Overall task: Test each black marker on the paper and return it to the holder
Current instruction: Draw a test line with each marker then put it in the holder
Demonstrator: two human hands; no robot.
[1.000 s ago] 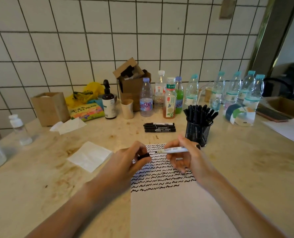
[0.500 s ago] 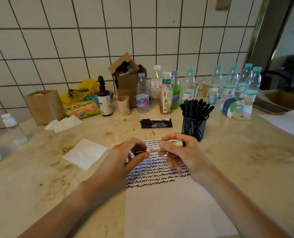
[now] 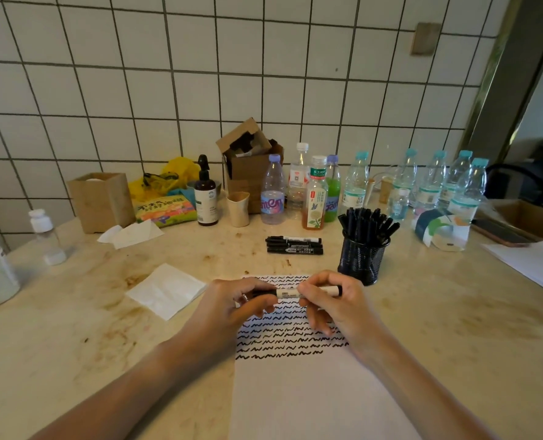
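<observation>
A white-barrelled marker (image 3: 291, 293) lies level between both hands, above the paper (image 3: 298, 369) with its rows of black squiggles. My left hand (image 3: 235, 308) grips the marker's black cap end. My right hand (image 3: 333, 304) pinches the barrel at the other end. The cap sits against the barrel. Behind my right hand stands a black mesh holder (image 3: 362, 258) packed with several black markers. Three more black markers (image 3: 294, 245) lie side by side on the table beyond the paper.
A folded napkin (image 3: 165, 290) lies left of the paper. Along the tiled wall stand several bottles (image 3: 273, 192), a cardboard box (image 3: 251, 166), a wooden box (image 3: 100, 201) and a pump bottle (image 3: 205, 195). More paper (image 3: 530, 265) lies at the right edge.
The cap in my left hand and the marker in my right hand came together; the cap is now on the marker's tip. The camera view shifted slightly.
</observation>
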